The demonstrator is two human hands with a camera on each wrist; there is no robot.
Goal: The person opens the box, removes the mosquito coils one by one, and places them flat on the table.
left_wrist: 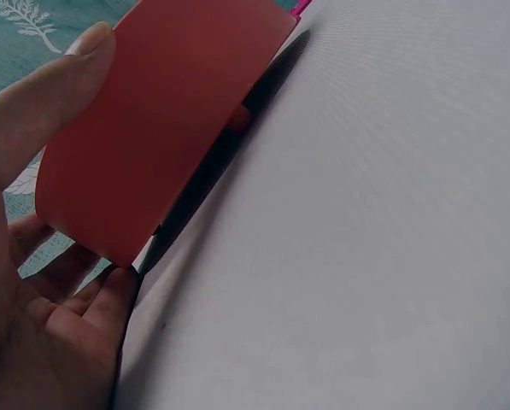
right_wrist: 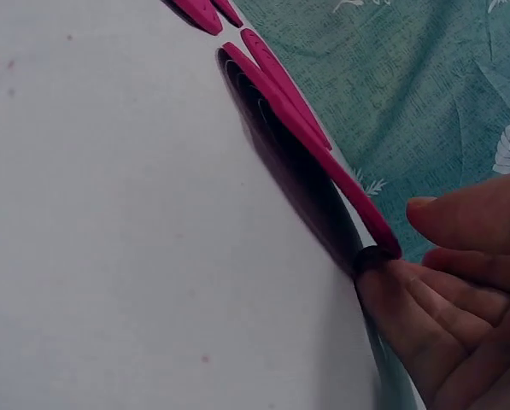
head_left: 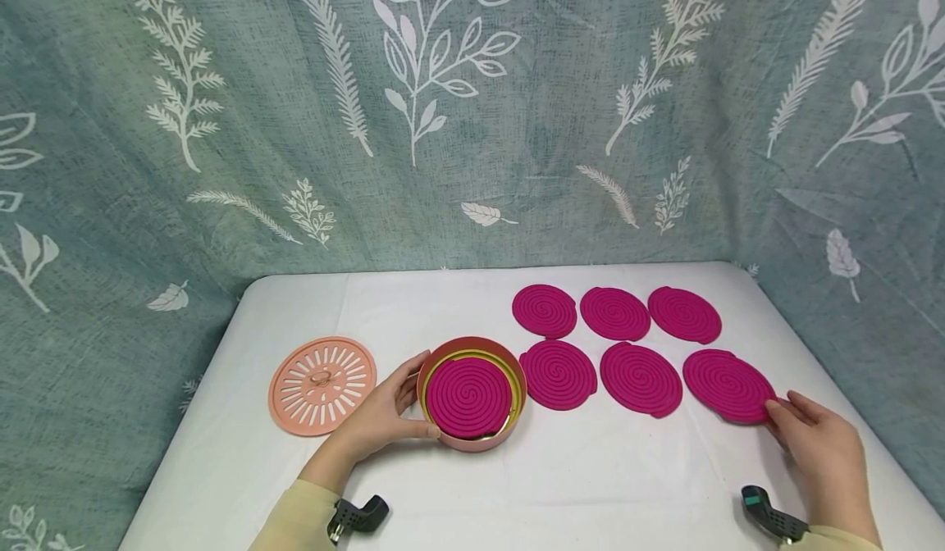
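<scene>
My left hand (head_left: 380, 420) grips the side of a round pink mosquito coil holder (head_left: 472, 445), thumb on the near wall and fingers at the far left. A magenta mosquito coil (head_left: 468, 397) lies flat inside it, within a yellow inner rim. At the right, my right hand (head_left: 823, 448) pinches the edge of another magenta mosquito coil (head_left: 727, 384). The right wrist view shows that coil (right_wrist: 310, 141) tilted, its held edge raised and a fingertip underneath. The left wrist view shows the holder's plain red-pink wall (left_wrist: 161, 111); its inside is hidden there.
Several more coils lie in two rows right of the holder, including one beside it (head_left: 559, 375) and one at the back right (head_left: 685, 315). A slotted salmon lid (head_left: 295, 418) with a small ring lies left. The white table (head_left: 591, 485) meets patterned green cloth (head_left: 546, 108) behind.
</scene>
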